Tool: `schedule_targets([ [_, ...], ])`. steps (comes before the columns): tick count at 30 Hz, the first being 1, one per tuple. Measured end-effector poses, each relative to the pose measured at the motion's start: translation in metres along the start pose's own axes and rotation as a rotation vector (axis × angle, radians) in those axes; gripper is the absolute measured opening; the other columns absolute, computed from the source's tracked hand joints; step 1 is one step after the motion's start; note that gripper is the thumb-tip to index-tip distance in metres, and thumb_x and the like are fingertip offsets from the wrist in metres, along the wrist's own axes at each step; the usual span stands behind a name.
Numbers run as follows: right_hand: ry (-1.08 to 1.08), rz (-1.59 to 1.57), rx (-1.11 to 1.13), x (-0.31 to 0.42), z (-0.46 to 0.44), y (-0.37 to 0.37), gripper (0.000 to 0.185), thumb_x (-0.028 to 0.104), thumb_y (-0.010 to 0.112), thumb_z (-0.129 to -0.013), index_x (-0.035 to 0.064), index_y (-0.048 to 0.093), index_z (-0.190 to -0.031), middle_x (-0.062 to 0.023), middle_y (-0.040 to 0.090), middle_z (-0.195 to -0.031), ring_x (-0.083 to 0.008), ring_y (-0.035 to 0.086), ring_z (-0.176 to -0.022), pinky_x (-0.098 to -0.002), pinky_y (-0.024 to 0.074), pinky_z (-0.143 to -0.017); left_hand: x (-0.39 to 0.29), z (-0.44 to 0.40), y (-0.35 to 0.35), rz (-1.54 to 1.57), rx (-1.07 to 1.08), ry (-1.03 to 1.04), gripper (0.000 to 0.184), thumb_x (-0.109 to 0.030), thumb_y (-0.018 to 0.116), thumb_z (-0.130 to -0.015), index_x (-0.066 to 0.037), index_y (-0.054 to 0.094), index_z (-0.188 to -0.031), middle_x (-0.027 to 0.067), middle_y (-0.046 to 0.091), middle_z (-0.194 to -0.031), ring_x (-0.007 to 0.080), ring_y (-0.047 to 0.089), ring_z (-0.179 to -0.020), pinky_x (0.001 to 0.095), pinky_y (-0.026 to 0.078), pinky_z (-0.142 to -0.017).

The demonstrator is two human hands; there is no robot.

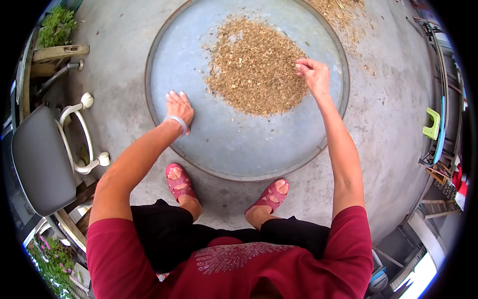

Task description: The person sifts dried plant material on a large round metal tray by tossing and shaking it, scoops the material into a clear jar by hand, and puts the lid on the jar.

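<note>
A large round blue-grey tray (209, 154) with a low rim lies on the concrete floor. Brown, chopped dry plant material (254, 65) is spread in a loose heap on its upper middle part. My left hand (179, 108), with a pale bracelet at the wrist, rests flat on the tray's left side, apart from the heap, and holds nothing. At the right edge of the heap is my right hand (314, 76), its thumb and fingertips pinched together. What is between those fingertips, if anything, is too small to make out.
Scattered dry bits (343, 20) lie on the floor beyond the tray's upper right. A grey chair (42, 159) with white castered legs stands at the left, near a green plant (57, 27). Shelving with a green plastic item (431, 123) lines the right side.
</note>
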State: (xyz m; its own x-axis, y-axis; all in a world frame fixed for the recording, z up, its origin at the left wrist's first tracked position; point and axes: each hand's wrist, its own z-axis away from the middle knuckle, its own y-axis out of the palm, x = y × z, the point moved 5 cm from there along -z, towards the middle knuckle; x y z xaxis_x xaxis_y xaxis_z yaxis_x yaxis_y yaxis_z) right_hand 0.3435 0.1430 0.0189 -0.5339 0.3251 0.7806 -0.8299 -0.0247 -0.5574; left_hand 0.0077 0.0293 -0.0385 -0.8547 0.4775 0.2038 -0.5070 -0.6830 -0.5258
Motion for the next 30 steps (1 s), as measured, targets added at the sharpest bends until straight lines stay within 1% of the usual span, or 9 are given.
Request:
schedule_targets([
  [6, 0.095, 0.144, -0.014, -0.003, -0.014, -0.001, 0.015, 0.009, 0.062, -0.074, 0.0033, 0.067, -0.087, -0.0077, 0.065, -0.069, -0.0103, 0.062, -0.058, -0.0224, 0.0469, -0.054, -0.001, -0.001, 0.001, 0.011, -0.006, -0.006, 0.118, -0.041, 0.081, -0.05, 0.018, 0.013, -0.127, 0.0455, 0.023, -0.122, 0.0538, 0.031, -0.115, 0.0474, 0.036, -0.093],
  [9, 0.096, 0.091, 0.014, -0.011, -0.021, 0.013, 0.018, 0.011, 0.063, -0.073, 0.0029, 0.066, -0.088, -0.0108, 0.065, -0.074, -0.015, 0.064, -0.064, -0.0259, 0.0485, -0.061, 0.0, 0.0, -0.001, 0.01, -0.005, -0.008, 0.117, -0.04, 0.081, -0.05, 0.018, 0.014, -0.127, 0.0452, 0.023, -0.123, 0.0536, 0.031, -0.115, 0.0472, 0.036, -0.092],
  [15, -0.187, 0.379, 0.046, -0.001, -0.026, 0.033, 0.02, 0.01, 0.064, -0.069, 0.0012, 0.065, -0.088, -0.0188, 0.063, -0.084, -0.0268, 0.062, -0.08, -0.0331, 0.0477, -0.072, 0.0, 0.0, -0.001, 0.014, -0.008, -0.004, 0.116, -0.038, 0.081, -0.051, 0.018, 0.014, -0.127, 0.0446, 0.024, -0.123, 0.0533, 0.031, -0.115, 0.0469, 0.037, -0.091],
  [18, -0.253, 0.377, -0.018, 0.003, -0.027, 0.035, 0.019, 0.011, 0.065, -0.069, 0.0001, 0.065, -0.085, -0.0192, 0.062, -0.08, -0.0274, 0.061, -0.076, -0.0341, 0.0474, -0.071, 0.001, 0.0, -0.002, 0.025, -0.014, 0.001, 0.114, -0.037, 0.081, -0.051, 0.018, 0.015, -0.127, 0.0446, 0.024, -0.123, 0.0532, 0.032, -0.115, 0.0468, 0.037, -0.091],
  [21, -0.227, 0.342, -0.06, 0.018, -0.028, 0.02, 0.017, 0.01, 0.064, -0.07, -0.0005, 0.065, -0.082, -0.0194, 0.062, -0.079, -0.0271, 0.061, -0.074, -0.0333, 0.0474, -0.069, 0.001, 0.001, -0.001, 0.02, -0.033, 0.009, 0.114, -0.037, 0.081, -0.052, 0.018, 0.015, -0.127, 0.0447, 0.024, -0.123, 0.0533, 0.032, -0.115, 0.0467, 0.038, -0.09],
  [22, -0.189, 0.285, -0.046, 0.01, -0.035, 0.017, 0.014, 0.011, 0.064, -0.071, 0.0013, 0.066, -0.081, -0.0139, 0.063, -0.073, -0.0206, 0.061, -0.067, -0.0289, 0.0474, -0.063, 0.001, 0.0, 0.0, 0.019, -0.029, 0.007, 0.114, -0.037, 0.081, -0.052, 0.018, 0.015, -0.127, 0.0447, 0.024, -0.122, 0.0533, 0.032, -0.114, 0.0467, 0.038, -0.091],
  [25, 0.045, 0.095, 0.02, 0.004, -0.037, 0.007, 0.013, 0.013, 0.064, -0.072, 0.0037, 0.067, -0.081, -0.0071, 0.063, -0.066, -0.0121, 0.06, -0.057, -0.0248, 0.0459, -0.057, 0.0, -0.001, 0.0, 0.012, -0.024, 0.007, 0.113, -0.038, 0.08, -0.052, 0.018, 0.015, -0.127, 0.0447, 0.025, -0.122, 0.0531, 0.032, -0.114, 0.0469, 0.037, -0.091],
  [26, 0.053, 0.114, 0.049, 0.003, -0.034, 0.005, 0.013, 0.014, 0.065, -0.072, 0.0057, 0.067, -0.082, -0.0029, 0.062, -0.062, -0.0067, 0.057, -0.052, -0.023, 0.0449, -0.055, 0.0, 0.0, 0.0, 0.007, -0.024, 0.007, 0.113, -0.038, 0.08, -0.052, 0.018, 0.015, -0.127, 0.0448, 0.025, -0.122, 0.0531, 0.032, -0.114, 0.047, 0.037, -0.091],
  [30, 0.082, 0.103, 0.193, 0.007, -0.039, -0.015, 0.015, 0.013, 0.065, -0.073, 0.0006, 0.066, -0.082, -0.004, 0.062, -0.064, -0.0082, 0.057, -0.055, -0.0229, 0.0451, -0.057, 0.001, -0.001, 0.001, -0.008, -0.023, 0.014, 0.112, -0.038, 0.079, -0.053, 0.018, 0.016, -0.127, 0.0447, 0.025, -0.122, 0.0534, 0.033, -0.114, 0.0472, 0.037, -0.091],
])
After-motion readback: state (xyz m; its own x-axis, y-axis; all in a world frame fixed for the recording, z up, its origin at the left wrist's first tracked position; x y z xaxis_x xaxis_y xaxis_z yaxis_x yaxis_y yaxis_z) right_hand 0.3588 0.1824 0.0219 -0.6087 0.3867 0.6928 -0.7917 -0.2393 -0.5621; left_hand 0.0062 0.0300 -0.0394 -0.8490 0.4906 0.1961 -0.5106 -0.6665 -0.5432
